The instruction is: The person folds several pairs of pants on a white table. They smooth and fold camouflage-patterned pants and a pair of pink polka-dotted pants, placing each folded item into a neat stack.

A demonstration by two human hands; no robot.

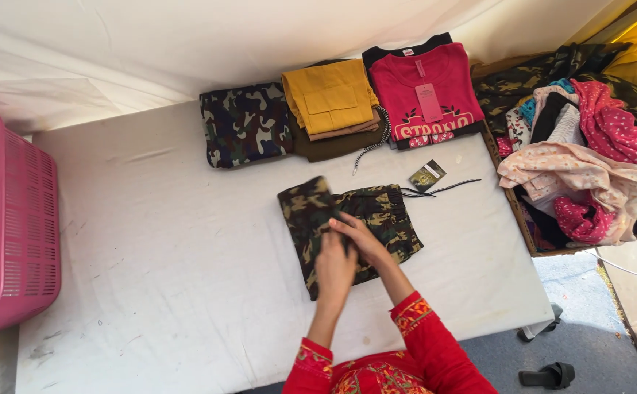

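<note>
Directly under both hands [344, 252], folded camouflage trousers [377, 211] on table [158, 241].

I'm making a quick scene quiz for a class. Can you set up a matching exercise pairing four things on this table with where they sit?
Things:
1. pink plastic laundry basket
2. folded mustard-yellow garment
3. folded red printed top
4. camouflage-patterned trousers

Places:
A. under both hands, at the table's middle
B. far-edge row, between the folded camouflage piece and the red top
C. at the table's left edge
D. far-edge row, nearest the box of loose clothes

Pairs: 1-C, 2-B, 3-D, 4-A
</note>
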